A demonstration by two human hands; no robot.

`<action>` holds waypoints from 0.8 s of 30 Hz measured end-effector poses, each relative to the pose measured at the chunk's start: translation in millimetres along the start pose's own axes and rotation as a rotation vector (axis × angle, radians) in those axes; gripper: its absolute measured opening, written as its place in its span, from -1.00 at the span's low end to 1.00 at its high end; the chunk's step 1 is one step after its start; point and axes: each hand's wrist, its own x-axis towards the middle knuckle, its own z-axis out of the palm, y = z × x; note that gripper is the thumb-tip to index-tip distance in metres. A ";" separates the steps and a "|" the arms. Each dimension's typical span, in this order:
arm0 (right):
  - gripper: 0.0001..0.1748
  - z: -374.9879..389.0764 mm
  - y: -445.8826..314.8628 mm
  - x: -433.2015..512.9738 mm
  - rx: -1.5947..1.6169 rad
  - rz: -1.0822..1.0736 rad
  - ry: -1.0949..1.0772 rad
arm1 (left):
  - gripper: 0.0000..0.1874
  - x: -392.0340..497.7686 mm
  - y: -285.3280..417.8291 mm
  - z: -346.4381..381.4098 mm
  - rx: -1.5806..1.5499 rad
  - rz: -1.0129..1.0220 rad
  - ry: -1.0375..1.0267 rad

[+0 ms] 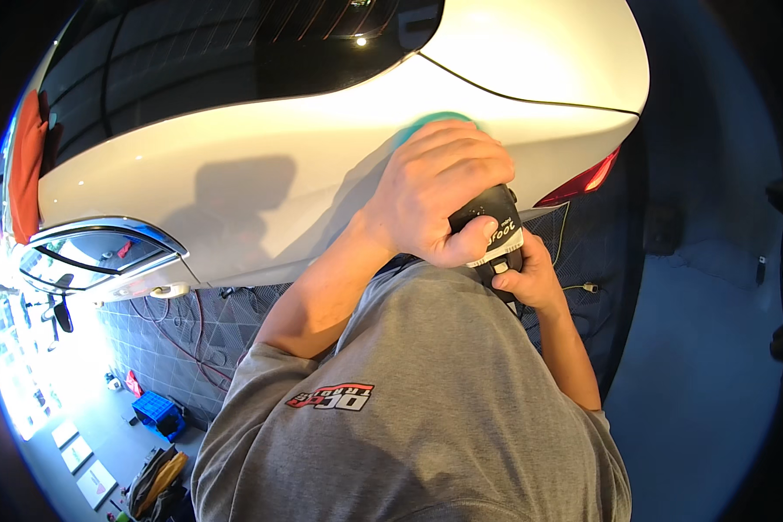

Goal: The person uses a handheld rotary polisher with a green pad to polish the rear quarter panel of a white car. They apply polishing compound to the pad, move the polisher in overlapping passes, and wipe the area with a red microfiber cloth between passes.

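Observation:
A black car polisher (496,215) with a teal pad (438,119) lies against the rear quarter panel of a white car (548,147). My left hand (447,173) is wrapped over the polisher's head, its fingers near the pad and its thumb on the lettered housing. Lower and to the right, my right hand (532,277) holds the body of the same tool, its thumb by the switch. Most of the pad is hidden under my left hand. The shadow of my head and arm falls on the bodywork.
A red tail light (581,179) is right of the tool. An orange cloth (26,169) hangs over the car at far left. Hoses and cables (202,352) lie on the tiled floor. A blue crate (159,414) and a pile of cloths (156,486) sit lower left.

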 end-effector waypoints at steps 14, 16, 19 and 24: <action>0.15 37.2 -27.7 27.0 -0.209 -0.033 -0.122 | -0.49 -52.8 13.8 -56.8 0.123 0.012 0.101; 0.14 44.3 -32.6 31.8 -0.300 -0.065 -0.144 | -0.48 -66.6 16.9 -65.7 0.152 0.006 0.129; 0.14 56.5 -38.9 43.9 -0.419 -0.128 -0.180 | -0.49 -85.7 22.3 -80.7 0.201 -0.002 0.181; 0.11 79.9 -49.0 59.9 -0.542 -0.177 -0.228 | -0.50 -110.9 32.3 -106.5 0.253 -0.048 0.237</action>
